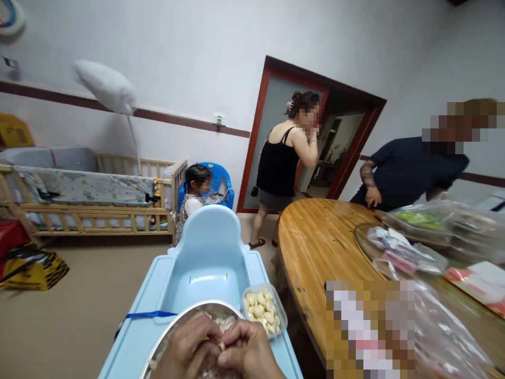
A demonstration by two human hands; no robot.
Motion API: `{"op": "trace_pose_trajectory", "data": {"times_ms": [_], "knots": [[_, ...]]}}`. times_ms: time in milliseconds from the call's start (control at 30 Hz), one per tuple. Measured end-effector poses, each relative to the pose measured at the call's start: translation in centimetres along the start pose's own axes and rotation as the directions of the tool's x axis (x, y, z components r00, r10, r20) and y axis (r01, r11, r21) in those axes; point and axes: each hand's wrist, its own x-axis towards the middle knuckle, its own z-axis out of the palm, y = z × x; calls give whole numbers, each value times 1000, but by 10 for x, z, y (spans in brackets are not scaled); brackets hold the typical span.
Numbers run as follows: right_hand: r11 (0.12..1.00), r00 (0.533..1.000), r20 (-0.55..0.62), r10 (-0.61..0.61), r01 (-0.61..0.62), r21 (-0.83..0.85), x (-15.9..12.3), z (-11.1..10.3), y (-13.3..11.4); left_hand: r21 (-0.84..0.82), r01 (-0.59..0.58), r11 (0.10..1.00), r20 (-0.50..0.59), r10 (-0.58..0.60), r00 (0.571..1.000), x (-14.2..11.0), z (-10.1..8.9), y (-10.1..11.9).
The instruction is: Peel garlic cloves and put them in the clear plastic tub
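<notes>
My left hand (190, 346) and my right hand (251, 349) meet over a steel bowl (205, 307), fingertips pinched together. Between them shows a small pale garlic clove (221, 346), mostly covered by the fingers. Papery garlic skins (224, 321) lie in the bowl, though my hands hide much of its inside. Just beyond my right hand, a clear plastic container (284, 329) holds several peeled garlic cloves (260, 309). Both bowl and container rest on a light blue plastic child's high chair (209, 237).
To the right stands a round wooden table (315, 237) with plastic bags (442, 326) and covered food. One person (278, 158) stands by the doorway, another (414, 168) behind the table. A child (189, 205) is beyond the chair, near a wooden crib (110, 218).
</notes>
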Motion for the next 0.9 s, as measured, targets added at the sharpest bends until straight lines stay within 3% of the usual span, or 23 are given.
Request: {"op": "trace_pose_trajectory", "data": {"times_ms": [567, 900], "knots": [[994, 985, -134, 109, -106, 24, -5, 16, -6, 9, -26, 1000, 56, 25, 998, 1, 1, 1], [997, 992, -102, 73, -74, 1, -2, 6, 8, 19, -27, 999, 98, 25, 995, 5, 0, 8]]}}
